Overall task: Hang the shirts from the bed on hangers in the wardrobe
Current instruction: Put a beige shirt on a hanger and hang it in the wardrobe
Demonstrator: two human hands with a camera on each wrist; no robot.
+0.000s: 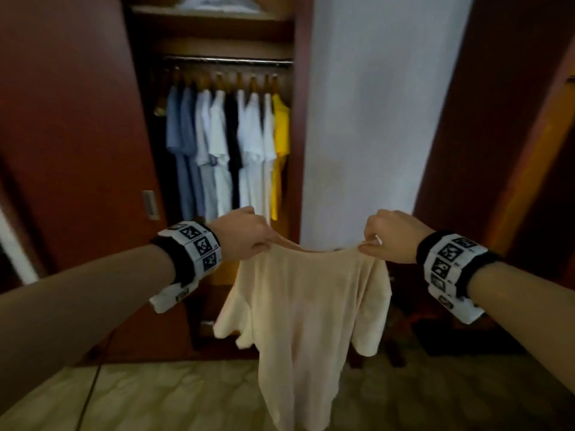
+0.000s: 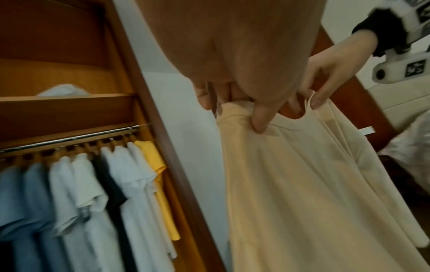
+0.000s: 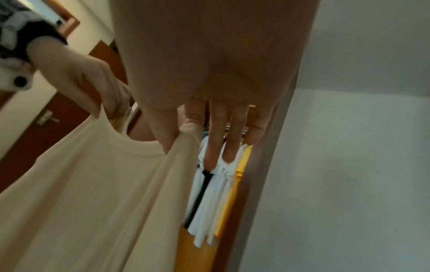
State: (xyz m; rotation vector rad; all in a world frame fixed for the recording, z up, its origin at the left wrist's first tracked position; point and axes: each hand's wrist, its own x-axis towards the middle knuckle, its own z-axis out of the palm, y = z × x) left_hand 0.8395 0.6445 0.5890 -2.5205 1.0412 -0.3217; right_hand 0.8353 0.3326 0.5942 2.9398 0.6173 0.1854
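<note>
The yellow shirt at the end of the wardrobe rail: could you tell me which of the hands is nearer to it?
Left. The left hand is just below the yellow shirt; the right hand is off to its right.

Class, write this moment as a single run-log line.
stage: shirt held up before wardrobe | left hand: grips cream shirt shoulder | right hand: pinches other shoulder | hanger: none on it yet

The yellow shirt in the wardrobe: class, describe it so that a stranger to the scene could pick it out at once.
Find the open wardrobe and the metal rail under its shelf, where a row of shirts hangs on hangers. Follow the row to its right end, next to the wardrobe's side panel. The yellow shirt hangs last there, the only bright one beside white, black and blue shirts.
</note>
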